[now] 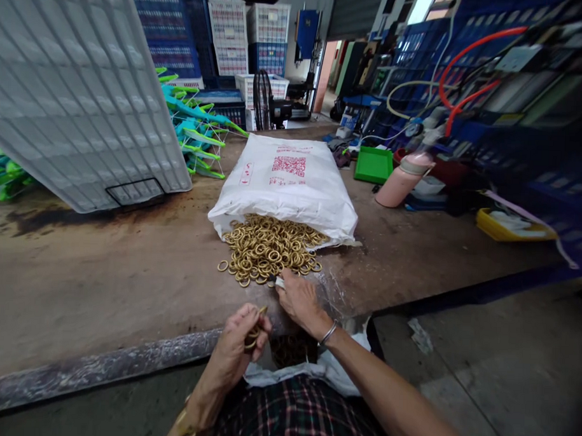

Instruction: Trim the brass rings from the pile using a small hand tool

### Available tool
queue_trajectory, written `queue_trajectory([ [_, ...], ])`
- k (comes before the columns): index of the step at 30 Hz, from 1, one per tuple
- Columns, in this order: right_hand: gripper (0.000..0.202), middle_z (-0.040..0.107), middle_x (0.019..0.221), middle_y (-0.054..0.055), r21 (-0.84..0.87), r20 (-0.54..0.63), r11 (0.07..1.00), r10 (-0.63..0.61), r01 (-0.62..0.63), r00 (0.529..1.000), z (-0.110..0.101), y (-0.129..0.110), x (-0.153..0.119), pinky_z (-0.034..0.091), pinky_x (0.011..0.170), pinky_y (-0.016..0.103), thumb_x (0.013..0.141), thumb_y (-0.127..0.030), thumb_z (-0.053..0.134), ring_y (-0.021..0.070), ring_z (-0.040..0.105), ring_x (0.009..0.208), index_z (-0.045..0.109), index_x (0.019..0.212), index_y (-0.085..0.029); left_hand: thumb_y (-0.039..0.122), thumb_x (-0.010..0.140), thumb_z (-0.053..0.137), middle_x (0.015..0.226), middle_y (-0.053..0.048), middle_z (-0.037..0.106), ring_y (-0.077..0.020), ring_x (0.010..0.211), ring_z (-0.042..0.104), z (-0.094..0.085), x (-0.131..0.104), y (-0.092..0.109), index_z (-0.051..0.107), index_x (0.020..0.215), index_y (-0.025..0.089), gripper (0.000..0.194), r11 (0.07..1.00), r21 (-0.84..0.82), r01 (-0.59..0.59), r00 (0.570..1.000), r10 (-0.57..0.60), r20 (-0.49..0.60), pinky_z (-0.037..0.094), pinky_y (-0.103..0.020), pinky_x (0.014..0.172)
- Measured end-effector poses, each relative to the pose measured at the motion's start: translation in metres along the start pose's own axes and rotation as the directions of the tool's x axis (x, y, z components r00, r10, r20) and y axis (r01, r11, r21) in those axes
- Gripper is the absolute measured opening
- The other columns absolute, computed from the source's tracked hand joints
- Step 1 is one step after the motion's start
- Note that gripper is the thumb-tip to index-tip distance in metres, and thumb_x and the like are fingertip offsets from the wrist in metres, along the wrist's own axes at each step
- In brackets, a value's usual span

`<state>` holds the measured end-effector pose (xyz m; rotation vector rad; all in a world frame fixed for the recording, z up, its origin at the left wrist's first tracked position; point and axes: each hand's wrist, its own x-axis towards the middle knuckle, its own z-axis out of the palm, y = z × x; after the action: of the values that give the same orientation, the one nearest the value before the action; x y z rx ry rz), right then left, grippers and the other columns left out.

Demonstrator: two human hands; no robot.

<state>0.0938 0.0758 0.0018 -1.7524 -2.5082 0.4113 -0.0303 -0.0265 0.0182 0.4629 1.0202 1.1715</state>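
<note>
A heap of brass-coloured metal rings spills from the mouth of a white woven sack onto the table. My left hand is closed around several of these rings near the table's front edge. At the near side of the heap is my right hand, its fingers bent together. A small white and dark piece shows at its fingertips; what it is I cannot make out. Below my hands, an open white bag at my lap has more rings inside, in shadow.
A grey plastic crate stands tilted at left, beside green and blue plastic pieces. To the right are a green tray, a pink bottle and a yellow tray. A fan and stacked crates stand behind.
</note>
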Motion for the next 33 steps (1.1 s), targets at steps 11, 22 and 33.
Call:
queue_trajectory([
  [11, 0.018, 0.068, 0.086, 0.006, 0.030, -0.008, 0.999, 0.010, -0.010, 1.000, 0.002, -0.005, 0.004, 0.031, 0.060, 0.026, 0.083, -0.022, 0.046, 0.0187, 0.063, 0.078, 0.054, 0.100, -0.019, 0.031, 0.064, 0.071, 0.062, 0.001, 0.060, -0.0083, 0.044, 0.050, -0.010, 0.010, 0.000, 0.054, 0.082, 0.018, 0.027, 0.968, -0.245, 0.053, 0.996, -0.069, -0.054, 0.031, -0.016, 0.036],
  [22, 0.014, 0.061, 0.076, 0.000, 0.374, -0.135, 0.896, -0.203, 0.240, 0.970, 0.006, 0.014, -0.015, 0.033, 0.061, 0.021, 0.077, -0.011, 0.046, 0.0127, 0.055, 0.067, 0.052, 0.087, -0.020, 0.029, 0.060, 0.076, 0.063, 0.001, 0.059, -0.0080, 0.052, 0.054, -0.007, 0.022, 0.002, 0.054, 0.066, 0.014, 0.027, 0.964, -0.265, 0.021, 0.984, -0.067, -0.165, 0.038, -0.015, 0.038],
  [33, 0.011, 0.057, 0.071, 0.000, 0.540, -0.189, 0.768, -0.289, 0.345, 0.939, -0.002, 0.005, -0.024, 0.036, 0.060, 0.021, 0.077, -0.012, 0.048, 0.0125, 0.052, 0.063, 0.051, 0.085, -0.018, 0.044, 0.065, 0.071, 0.052, 0.007, 0.051, -0.0024, 0.037, 0.041, 0.000, 0.028, 0.001, 0.053, 0.078, 0.016, 0.036, 0.990, -0.106, 0.088, 0.992, -0.098, -0.085, 0.026, -0.012, 0.034],
])
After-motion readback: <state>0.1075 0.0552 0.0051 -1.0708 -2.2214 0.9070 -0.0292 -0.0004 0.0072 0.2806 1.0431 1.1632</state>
